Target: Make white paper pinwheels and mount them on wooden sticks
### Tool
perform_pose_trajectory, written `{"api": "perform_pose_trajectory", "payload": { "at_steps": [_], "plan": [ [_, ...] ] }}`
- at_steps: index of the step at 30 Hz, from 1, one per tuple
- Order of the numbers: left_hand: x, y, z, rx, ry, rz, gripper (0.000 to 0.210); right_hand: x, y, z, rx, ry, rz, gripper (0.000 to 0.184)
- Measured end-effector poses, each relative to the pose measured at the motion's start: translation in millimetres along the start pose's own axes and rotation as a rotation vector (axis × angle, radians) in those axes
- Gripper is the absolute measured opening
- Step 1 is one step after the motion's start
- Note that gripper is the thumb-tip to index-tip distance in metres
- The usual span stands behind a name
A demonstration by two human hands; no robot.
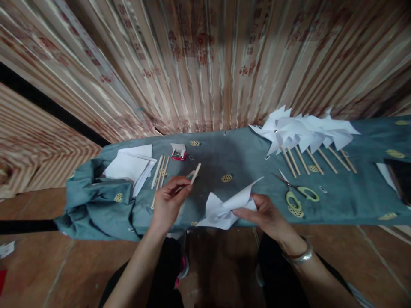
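A short wooden stick [196, 172] is pinched between the fingers of my left hand [170, 201], its tip pointing up and away. My right hand [266, 214] grips a folded white paper pinwheel [224, 209] near the table's front edge, thumb on top. Stick and pinwheel are apart. To the left lie several loose wooden sticks [160, 173] and a small open red and white box [178, 152] with shiny metal bits inside. Green-handled scissors [297, 190] rest partly open on the cloth, right of my right hand.
Several white pinwheels on sticks [308, 130] lie overlapping at the back right. White paper sheets [128, 167] are stacked at the left. A dark flat object [400, 175] is at the right edge. The narrow table has a green cloth [221, 158]; a curtain [205, 64] hangs behind.
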State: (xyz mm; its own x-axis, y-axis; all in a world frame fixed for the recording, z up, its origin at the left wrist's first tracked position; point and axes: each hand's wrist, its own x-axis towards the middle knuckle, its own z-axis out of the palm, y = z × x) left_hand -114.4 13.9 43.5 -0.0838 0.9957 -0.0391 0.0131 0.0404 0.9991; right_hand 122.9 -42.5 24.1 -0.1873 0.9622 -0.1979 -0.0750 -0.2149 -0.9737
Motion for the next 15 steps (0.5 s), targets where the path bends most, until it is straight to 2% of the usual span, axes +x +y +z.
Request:
{"api": "perform_pose_trajectory", "payload": {
  "at_steps": [3, 6, 8, 12, 15],
  "plan": [
    [-19, -9, 21.5, -0.174, -0.131, -0.212, 0.024, -15, -6, 5, -0.069, -0.050, -0.066, 0.015],
    [-30, -17, 33.8, -0.278, -0.238, -0.391, 0.028, -24, -9, 7, -0.192, 0.012, -0.192, 0.005],
    [-35, -19, 38.7, -0.303, -0.289, -0.472, 0.028, -26, -11, 7, -0.292, 0.062, -0.307, 0.009],
    [-40, -18, 45.3, -0.324, -0.334, -0.489, 0.028, -26, -14, 3, -0.482, 0.131, -0.545, 0.019],
    [-40, -16, 47.9, -0.340, -0.340, -0.494, 0.029, -28, -15, 1, -0.564, 0.161, -0.620, 0.021]
  ]
}}
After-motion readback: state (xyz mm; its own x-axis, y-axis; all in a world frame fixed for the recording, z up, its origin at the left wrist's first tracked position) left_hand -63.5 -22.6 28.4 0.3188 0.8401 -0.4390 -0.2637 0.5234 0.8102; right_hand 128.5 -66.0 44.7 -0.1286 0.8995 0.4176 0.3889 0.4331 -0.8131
